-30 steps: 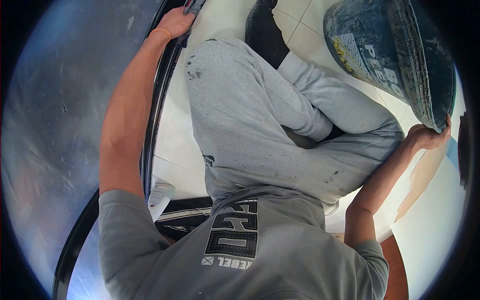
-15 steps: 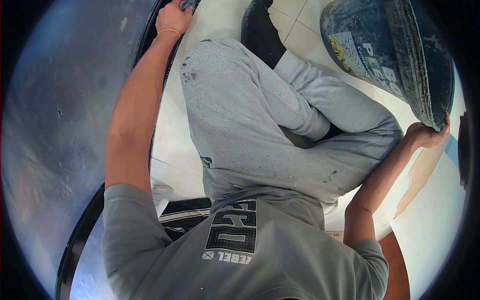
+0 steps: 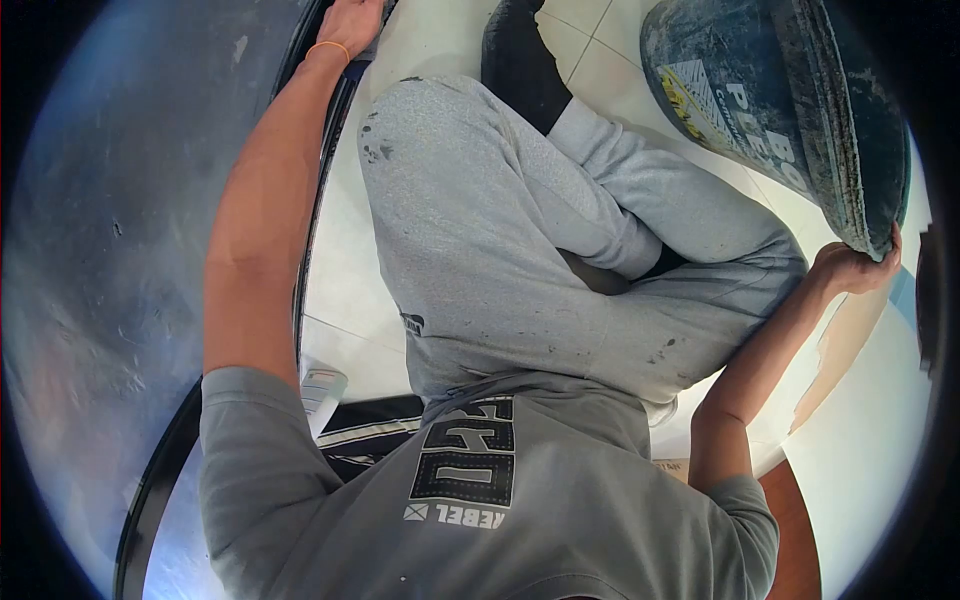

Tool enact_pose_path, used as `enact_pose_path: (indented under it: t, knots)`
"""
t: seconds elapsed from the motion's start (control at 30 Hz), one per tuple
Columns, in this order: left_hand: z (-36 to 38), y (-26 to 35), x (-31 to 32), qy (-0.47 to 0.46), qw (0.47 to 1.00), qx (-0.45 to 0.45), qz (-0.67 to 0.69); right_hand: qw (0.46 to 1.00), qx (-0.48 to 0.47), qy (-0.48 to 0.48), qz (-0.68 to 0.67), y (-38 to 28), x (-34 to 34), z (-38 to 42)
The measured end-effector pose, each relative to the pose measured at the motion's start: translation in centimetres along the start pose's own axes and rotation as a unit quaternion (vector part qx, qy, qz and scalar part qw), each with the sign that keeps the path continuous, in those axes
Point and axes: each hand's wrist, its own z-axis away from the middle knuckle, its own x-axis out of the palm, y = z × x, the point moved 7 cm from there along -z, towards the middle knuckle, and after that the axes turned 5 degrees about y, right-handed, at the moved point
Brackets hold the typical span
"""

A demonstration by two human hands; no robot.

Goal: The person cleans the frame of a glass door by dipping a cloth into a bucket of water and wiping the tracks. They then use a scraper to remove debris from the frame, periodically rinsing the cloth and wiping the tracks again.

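Note:
My left hand (image 3: 352,24) is at the top edge of the view, at the black rim (image 3: 325,170) of a large, shiny grey panel. Its fingers are closed on a grey rag (image 3: 386,12), of which only a little shows. An orange band circles that wrist. On the other side, my right hand (image 3: 853,268) grips the rim of a dark, dirt-smeared bucket (image 3: 740,100), which lies tilted with white lettering and a yellow-and-white label on its side.
My crossed legs in stained grey trousers (image 3: 480,220) fill the middle, with a black-clad foot (image 3: 522,70) near the top. Pale floor tiles (image 3: 350,300) lie beneath. A clear plastic object (image 3: 322,390) sits by my left elbow, and a torn brown piece (image 3: 835,350) by my right forearm.
My left hand has slid up and slightly left along the black rim, partly out of view. My right hand and the bucket have hardly moved.

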Motion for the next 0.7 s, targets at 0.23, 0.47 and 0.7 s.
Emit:
enact_pose_path:
  t: [0.23, 0.47, 0.7]
  knots:
    - [0.1, 2.0, 0.7, 0.039, 0.987, 0.077, -0.138, 1.000, 0.003, 0.005, -0.005, 0.0, 0.1, 0.2]
    - [0.3, 1.9, 0.1, 0.110, 0.983, 0.061, -0.135, 1.000, 0.003, 0.009, -0.005, 0.3, -0.1, 0.0]
    - [0.7, 2.9, 0.0, 0.093, 0.984, 0.025, -0.150, 1.000, -0.004, 0.010, 0.001, -0.1, 0.0, 0.0]
